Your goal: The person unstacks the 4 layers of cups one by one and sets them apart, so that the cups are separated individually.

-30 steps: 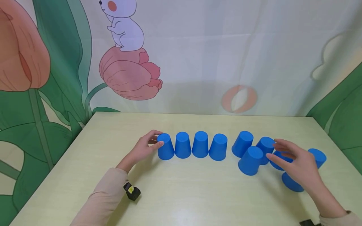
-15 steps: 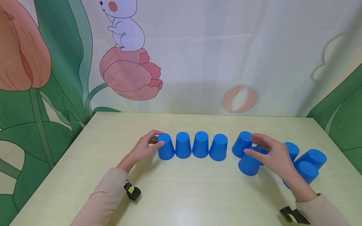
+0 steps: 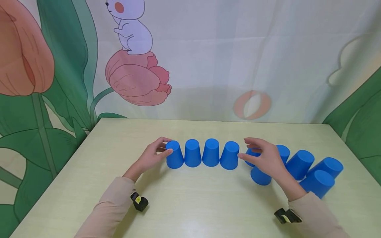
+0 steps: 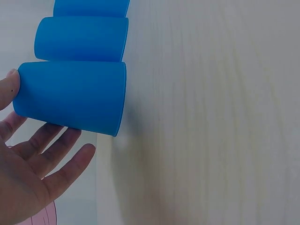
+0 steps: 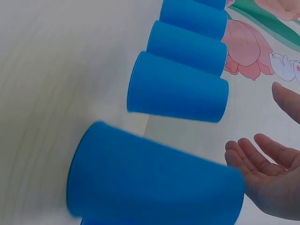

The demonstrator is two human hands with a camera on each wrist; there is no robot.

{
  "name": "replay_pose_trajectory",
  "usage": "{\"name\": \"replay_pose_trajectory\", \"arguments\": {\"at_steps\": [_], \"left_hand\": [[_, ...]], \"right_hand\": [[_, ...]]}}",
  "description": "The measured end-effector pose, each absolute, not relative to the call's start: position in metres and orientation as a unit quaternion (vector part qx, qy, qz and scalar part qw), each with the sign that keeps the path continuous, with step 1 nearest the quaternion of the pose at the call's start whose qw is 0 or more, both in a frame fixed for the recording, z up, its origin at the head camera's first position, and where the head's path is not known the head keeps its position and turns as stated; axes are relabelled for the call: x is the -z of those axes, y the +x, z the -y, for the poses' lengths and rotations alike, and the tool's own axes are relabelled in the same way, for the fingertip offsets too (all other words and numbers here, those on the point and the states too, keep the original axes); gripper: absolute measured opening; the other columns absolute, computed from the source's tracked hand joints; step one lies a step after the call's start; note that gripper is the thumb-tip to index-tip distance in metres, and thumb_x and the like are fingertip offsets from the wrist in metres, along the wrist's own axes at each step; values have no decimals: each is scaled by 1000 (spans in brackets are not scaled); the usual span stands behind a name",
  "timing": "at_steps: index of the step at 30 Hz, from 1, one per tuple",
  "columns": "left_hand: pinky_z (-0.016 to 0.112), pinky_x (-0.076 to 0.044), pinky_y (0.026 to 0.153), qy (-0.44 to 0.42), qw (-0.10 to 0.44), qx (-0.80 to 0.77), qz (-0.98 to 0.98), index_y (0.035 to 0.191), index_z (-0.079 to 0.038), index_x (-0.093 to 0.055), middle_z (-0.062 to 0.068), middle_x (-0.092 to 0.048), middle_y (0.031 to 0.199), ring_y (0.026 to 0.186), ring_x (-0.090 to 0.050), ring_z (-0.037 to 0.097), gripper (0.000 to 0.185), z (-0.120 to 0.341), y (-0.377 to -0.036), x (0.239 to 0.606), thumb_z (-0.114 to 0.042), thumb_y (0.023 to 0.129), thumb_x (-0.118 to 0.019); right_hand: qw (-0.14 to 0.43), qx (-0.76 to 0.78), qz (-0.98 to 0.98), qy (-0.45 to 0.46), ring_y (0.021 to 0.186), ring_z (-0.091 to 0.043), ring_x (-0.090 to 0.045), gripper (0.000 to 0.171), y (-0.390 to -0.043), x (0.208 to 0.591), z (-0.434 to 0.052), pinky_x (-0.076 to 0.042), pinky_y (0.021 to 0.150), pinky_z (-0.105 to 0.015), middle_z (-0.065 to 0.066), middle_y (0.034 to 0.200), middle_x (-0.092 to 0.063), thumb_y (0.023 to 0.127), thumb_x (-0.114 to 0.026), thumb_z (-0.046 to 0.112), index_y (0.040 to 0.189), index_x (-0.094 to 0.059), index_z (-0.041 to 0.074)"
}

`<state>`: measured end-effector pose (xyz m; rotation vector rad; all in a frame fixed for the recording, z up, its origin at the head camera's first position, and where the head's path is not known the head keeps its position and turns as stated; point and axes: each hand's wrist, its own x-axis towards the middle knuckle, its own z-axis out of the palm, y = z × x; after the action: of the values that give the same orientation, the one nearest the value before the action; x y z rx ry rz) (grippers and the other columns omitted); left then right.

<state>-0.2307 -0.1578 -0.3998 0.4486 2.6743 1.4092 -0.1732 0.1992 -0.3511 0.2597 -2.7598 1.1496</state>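
Observation:
Four blue cups stand upside down in a tight row on the pale table (image 3: 190, 205). My left hand (image 3: 167, 146) is at the leftmost cup (image 3: 174, 155); its thumb (image 4: 9, 85) touches the cup's base while the straight fingers (image 4: 58, 164) lie spread beside it. My right hand (image 3: 243, 147) hovers with relaxed, spread fingers (image 5: 262, 157) just right of the row's last cup (image 3: 230, 156). It covers part of a loose blue cup (image 3: 251, 154) behind it and sits above another cup (image 3: 260, 177). Neither hand holds anything.
Several more blue cups lie loosely grouped at the right, among them one (image 3: 299, 164) near the middle and one (image 3: 317, 183) nearest the front. A painted curtain (image 3: 208, 59) hangs behind the table's far edge. Black wrist devices (image 3: 139, 201) sit on both sleeves.
My right hand has travelled left from the loose cups at the right to the gap beside the row. The left hand and the row have not moved.

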Motion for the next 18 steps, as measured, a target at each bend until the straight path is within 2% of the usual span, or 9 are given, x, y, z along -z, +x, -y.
{"name": "replay_pose_trajectory", "arguments": {"at_steps": [11,18], "left_hand": [[50,-45,87,146,45,-462,-874,126,-12,-46,17,-55,117,107,-53,35,42,158,-231,400,-27,89,-59],[49,-46,86,142,47,-460,-875,126,-13,-47,16,-55,117,107,-53,34,41,157,-232,401,-27,89,-59]], "right_hand": [[16,-402,912,78,112,-41,-49,69,-191,357,-183,-44,87,-50,-24,129,-47,79,-70,36,133,-43,3],[-8,-386,919,83,114,-43,-47,70,-199,360,-176,-43,88,-51,-24,131,-44,78,-73,27,134,-40,0]]}}
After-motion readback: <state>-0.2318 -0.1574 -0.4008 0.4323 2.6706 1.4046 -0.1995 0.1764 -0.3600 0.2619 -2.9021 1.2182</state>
